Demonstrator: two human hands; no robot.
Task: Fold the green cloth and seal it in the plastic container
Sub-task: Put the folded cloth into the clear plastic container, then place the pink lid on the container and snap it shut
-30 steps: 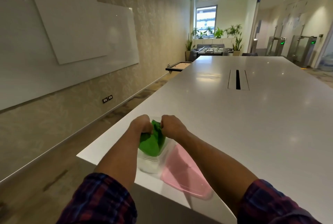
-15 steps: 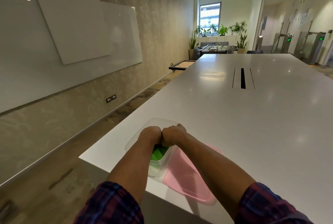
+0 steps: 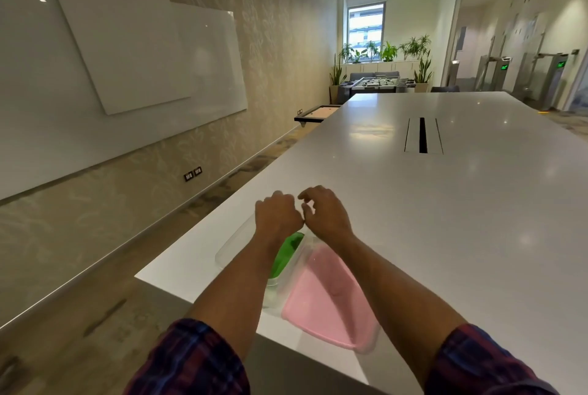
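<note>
The green cloth (image 3: 287, 255) lies bunched inside the clear plastic container (image 3: 226, 253) at the table's near left corner, partly hidden by my left forearm. A pink lid (image 3: 329, 297) lies flat on the table, touching the container's right side. Both hands hover just above the container's far end, side by side and nearly touching. My left hand (image 3: 276, 215) is curled into a loose fist with nothing in it. My right hand (image 3: 325, 212) holds nothing, its fingers bent and apart.
The long white table (image 3: 445, 219) stretches far ahead, with a cable slot (image 3: 422, 135) in its middle. The table's left edge and near corner are close to the container. A wall with whiteboards (image 3: 127, 44) runs along the left.
Both hands pushed the green cloth down into the container, then let go and lifted up and forward. The cloth now stays in the container on its own.
</note>
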